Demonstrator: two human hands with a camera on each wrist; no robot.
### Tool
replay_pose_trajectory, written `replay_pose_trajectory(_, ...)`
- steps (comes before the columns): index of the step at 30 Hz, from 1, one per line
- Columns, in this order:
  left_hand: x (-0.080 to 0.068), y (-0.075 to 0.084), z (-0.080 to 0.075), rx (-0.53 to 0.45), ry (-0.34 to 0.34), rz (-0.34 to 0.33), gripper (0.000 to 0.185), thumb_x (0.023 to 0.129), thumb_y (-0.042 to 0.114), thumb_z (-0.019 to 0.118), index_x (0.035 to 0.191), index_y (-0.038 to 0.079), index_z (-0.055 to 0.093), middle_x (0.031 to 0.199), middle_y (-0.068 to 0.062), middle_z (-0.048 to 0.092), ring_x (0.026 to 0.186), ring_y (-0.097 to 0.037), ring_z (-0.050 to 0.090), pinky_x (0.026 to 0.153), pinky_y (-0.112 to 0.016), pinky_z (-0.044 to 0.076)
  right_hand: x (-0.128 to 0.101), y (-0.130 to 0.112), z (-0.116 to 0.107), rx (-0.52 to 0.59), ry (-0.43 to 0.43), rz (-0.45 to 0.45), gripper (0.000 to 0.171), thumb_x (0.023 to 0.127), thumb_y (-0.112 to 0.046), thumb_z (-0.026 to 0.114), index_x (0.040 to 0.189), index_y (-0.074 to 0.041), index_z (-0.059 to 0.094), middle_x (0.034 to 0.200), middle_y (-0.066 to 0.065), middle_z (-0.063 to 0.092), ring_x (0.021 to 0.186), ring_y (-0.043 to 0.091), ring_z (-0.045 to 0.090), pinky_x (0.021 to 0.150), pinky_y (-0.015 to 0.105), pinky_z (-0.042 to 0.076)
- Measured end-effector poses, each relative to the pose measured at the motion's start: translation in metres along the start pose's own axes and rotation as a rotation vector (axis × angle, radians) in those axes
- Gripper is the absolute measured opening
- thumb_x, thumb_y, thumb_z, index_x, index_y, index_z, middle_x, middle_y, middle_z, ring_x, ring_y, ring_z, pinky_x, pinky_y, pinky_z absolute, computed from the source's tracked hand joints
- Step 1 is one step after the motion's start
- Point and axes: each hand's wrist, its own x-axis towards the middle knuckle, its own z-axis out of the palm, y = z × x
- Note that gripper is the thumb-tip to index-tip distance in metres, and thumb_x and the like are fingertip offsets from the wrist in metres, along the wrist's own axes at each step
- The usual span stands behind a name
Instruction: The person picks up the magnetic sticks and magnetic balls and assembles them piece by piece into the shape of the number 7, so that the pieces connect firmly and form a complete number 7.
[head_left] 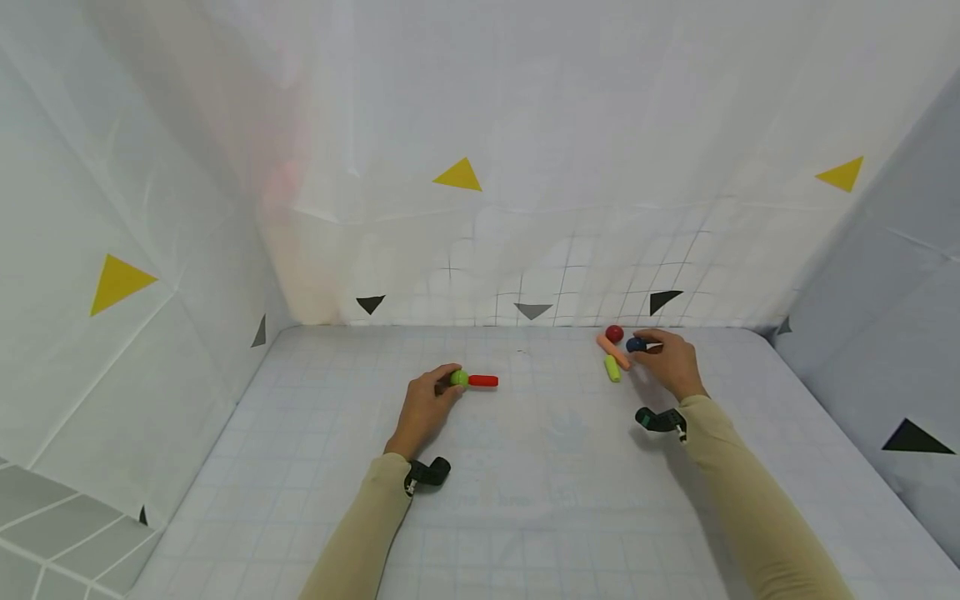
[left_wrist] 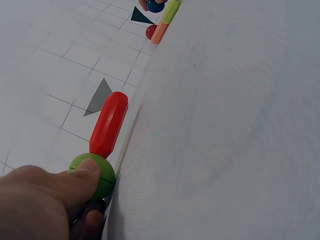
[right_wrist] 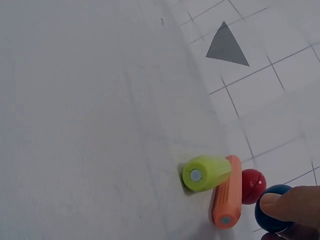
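My left hand [head_left: 427,408] pinches a green ball [left_wrist: 103,172] between thumb and fingers. A red rod [left_wrist: 109,123] sticks out from that ball, pointing right in the head view. At the back right of the table, my right hand [head_left: 671,362] holds a dark blue ball [right_wrist: 272,206] with the thumb on top. Just left of it lie an orange rod [right_wrist: 228,195], a short yellow-green rod [right_wrist: 206,173] and a red ball [right_wrist: 253,186]. The yellow-green and orange rods show a small grey disc on their ends.
The white table [head_left: 540,492] carries a faint grid. A white back wall [head_left: 570,125] with yellow and dark triangles rises right behind the loose pieces. White side walls [head_left: 885,317] stand to the left and right. Each wrist wears a small black camera [head_left: 429,473].
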Motion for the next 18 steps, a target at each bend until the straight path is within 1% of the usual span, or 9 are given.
replay_pose_trajectory(5, 0.000, 0.000, 0.000, 0.005, 0.004, 0.000, 0.038, 0.099, 0.014, 0.074, 0.137, 0.013, 0.069, 0.118, -0.001, 0.070, 0.102, -0.018, 0.062, 0.094, -0.038, 0.053, -0.003, -0.007, -0.001, 0.024, 0.016, -0.016, 0.051, 0.096, -0.010, 0.076, 0.141, 0.003, 0.059, 0.135, 0.028, 0.060, 0.116, 0.045, 0.059, 0.093, 0.058, 0.053)
replay_pose_trajectory(9, 0.000, 0.001, -0.001, 0.005, 0.004, -0.003, 0.037, 0.100, 0.014, 0.074, 0.136, 0.014, 0.069, 0.117, 0.000, 0.070, 0.101, -0.018, 0.062, 0.093, -0.038, 0.053, -0.003, -0.009, -0.002, 0.046, 0.016, -0.023, 0.049, 0.096, -0.011, 0.077, 0.139, 0.003, 0.060, 0.133, 0.027, 0.062, 0.115, 0.044, 0.059, 0.092, 0.057, 0.054)
replay_pose_trajectory(14, 0.001, 0.001, -0.001, 0.011, 0.002, 0.010, 0.037, 0.100, 0.014, 0.073, 0.137, 0.013, 0.069, 0.117, -0.001, 0.070, 0.101, -0.018, 0.063, 0.093, -0.040, 0.053, -0.004, -0.012, -0.001, 0.071, 0.016, -0.051, 0.046, 0.096, -0.013, 0.077, 0.137, 0.001, 0.063, 0.130, 0.024, 0.065, 0.114, 0.042, 0.060, 0.089, 0.054, 0.055)
replay_pose_trajectory(18, 0.001, 0.001, -0.001, 0.014, 0.001, 0.017, 0.038, 0.100, 0.015, 0.074, 0.137, 0.013, 0.068, 0.118, -0.003, 0.071, 0.101, -0.018, 0.063, 0.092, -0.040, 0.053, -0.006, -0.016, 0.000, 0.076, 0.011, -0.051, 0.045, 0.096, -0.014, 0.077, 0.137, -0.002, 0.064, 0.129, 0.022, 0.066, 0.114, 0.040, 0.059, 0.085, 0.051, 0.055)
